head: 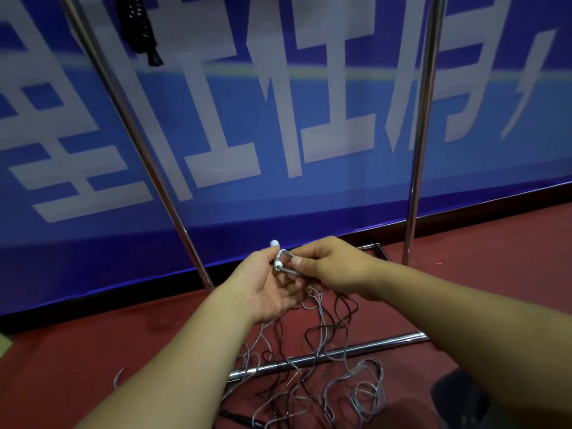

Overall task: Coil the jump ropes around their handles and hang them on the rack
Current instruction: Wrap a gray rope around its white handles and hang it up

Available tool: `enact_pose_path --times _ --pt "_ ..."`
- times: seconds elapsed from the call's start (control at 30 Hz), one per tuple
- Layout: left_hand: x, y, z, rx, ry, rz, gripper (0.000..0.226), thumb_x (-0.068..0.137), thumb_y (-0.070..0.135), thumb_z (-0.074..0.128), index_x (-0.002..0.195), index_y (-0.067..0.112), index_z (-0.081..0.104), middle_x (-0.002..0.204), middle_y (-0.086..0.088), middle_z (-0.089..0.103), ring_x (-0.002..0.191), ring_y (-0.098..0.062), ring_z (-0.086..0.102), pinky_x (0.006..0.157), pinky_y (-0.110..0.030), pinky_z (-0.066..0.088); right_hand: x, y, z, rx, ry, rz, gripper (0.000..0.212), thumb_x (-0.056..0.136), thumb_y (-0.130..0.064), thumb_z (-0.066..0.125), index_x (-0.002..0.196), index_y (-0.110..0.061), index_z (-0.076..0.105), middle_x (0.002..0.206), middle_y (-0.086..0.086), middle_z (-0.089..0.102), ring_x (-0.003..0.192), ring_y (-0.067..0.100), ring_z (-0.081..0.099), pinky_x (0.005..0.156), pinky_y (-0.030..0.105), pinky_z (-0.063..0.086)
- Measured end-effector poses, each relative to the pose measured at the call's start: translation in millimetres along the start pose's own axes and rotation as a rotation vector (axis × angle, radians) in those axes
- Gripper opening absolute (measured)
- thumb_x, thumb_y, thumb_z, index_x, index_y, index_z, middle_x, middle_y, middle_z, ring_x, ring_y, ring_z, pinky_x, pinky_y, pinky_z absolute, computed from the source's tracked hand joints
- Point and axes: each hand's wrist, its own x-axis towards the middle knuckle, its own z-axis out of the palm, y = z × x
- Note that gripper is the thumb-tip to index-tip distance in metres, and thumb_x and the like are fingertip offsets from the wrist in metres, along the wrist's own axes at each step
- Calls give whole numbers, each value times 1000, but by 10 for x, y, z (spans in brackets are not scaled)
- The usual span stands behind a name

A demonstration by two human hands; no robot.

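While your two hands meet just in front of the rack's (418, 140) lower rear bar, your left hand (266, 284) lies palm up with its fingers curled round the white handle ends (276, 255) of a jump rope. Your right hand (328, 267) pinches the grey cord (289, 267) between thumb and fingers, right where it leaves those ends. Below your hands, the grey cord drops in loose loops and lies tangled with a black cord (312, 332) on the red floor (483, 274), draped across the rack's front base bar (371, 346). High on the rack's left upright (130, 125), a dark coiled rope (139, 26) hangs against the blue banner (278, 196) behind it. A dark handle (238, 418) lies on the floor on your side of the base bar, at the frame's bottom edge.
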Motion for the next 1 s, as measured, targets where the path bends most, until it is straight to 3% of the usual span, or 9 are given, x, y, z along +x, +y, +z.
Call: enact_pose_path --times 0.1,0.27,0.43,0.6,0.7,0.8,0.9,1.0 --pt "11 20 7 -26 42 63 35 102 38 52 88 8 62 67 -9 62 61 -21 59 67 -34 51 11 15 14 -49 -31 18 30 105 -26 50 99 -11 74 74 2 67 62 12 53 55 19 42" --pt "25 92 7 -175 32 185 12 105 15 47 105 8 57 97 -14 75 89 -26 70 74 -39 53 30 48 3 -119 -48 117 30 106 -29 46 94 -12 67 79 4 69 51 7 51 47 18 38" --pt "32 141 -63 -282 43 272 13 104 9 47 111 11 58 88 -12 76 87 -26 72 75 -40 55 25 77 -102 -104 -112 212 34 106 -32 45 92 -10 67 65 0 56 53 10 49 53 24 41" --pt "41 186 -127 -378 85 308 15 105 4 41 107 5 55 108 -17 64 95 -29 67 90 -42 50 32 182 -257 -228 -151 169 26 96 -33 65 97 -7 70 77 1 59 70 12 53 68 27 47" --pt "35 218 -171 -439 103 332 16 105 1 38 104 2 54 105 -17 61 100 -30 63 93 -43 47 12 249 -358 -298 -172 180 23 94 -31 69 96 -8 71 73 -2 57 71 14 51 69 31 45" --pt "41 216 -210 -446 132 358 17 105 0 38 118 2 50 100 -15 61 89 -24 63 88 -41 48 15 302 -447 -387 -156 170 20 87 -35 75 83 -17 72 68 -4 58 68 16 51 65 34 42" --pt "102 194 -309 -273 243 400 22 104 -2 40 123 2 48 95 -13 60 80 -20 61 75 -37 52 19 371 -508 -451 -145 195 27 85 -37 77 79 -12 69 71 4 59 66 18 51 63 35 43" --pt "87 164 -460 280 392 503 25 99 -4 50 122 3 55 92 -12 64 70 -17 63 64 -29 55 1 456 -570 -505 -111 232 32 89 -44 72 73 -16 64 69 2 61 64 15 54 64 31 47"
